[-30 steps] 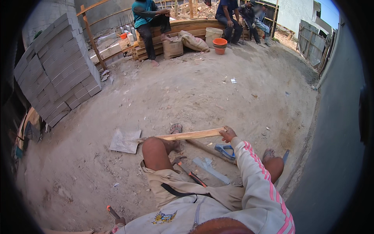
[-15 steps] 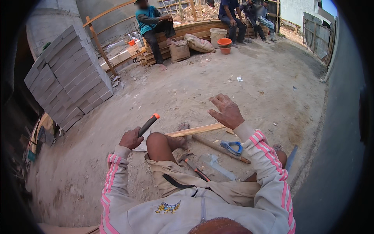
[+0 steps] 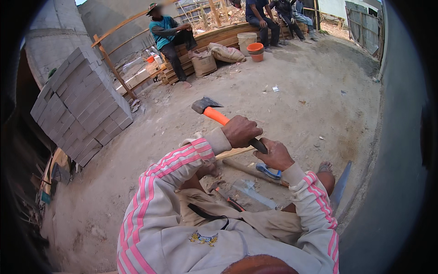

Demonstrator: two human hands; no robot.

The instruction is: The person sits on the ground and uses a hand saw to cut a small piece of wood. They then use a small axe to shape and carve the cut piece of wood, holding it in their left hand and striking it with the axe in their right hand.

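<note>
Axe (image 3: 216,115) within the left fingers (image 3: 250,129)

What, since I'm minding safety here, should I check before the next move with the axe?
1. Left hand around the axe handle: ok, fingers wrapped on it.
2. Right hand gripping its black end: cannot tell; they meet, but the grip is partly hidden.
3. Hands gloved: not ok, both bare.
4. No tools between the legs: not ok, a hammer lies there.
5. Wood strip steady: cannot tell, partly hidden.
6. Nearest seated person apart from the axe: ok, well back by stacked planks.
</note>
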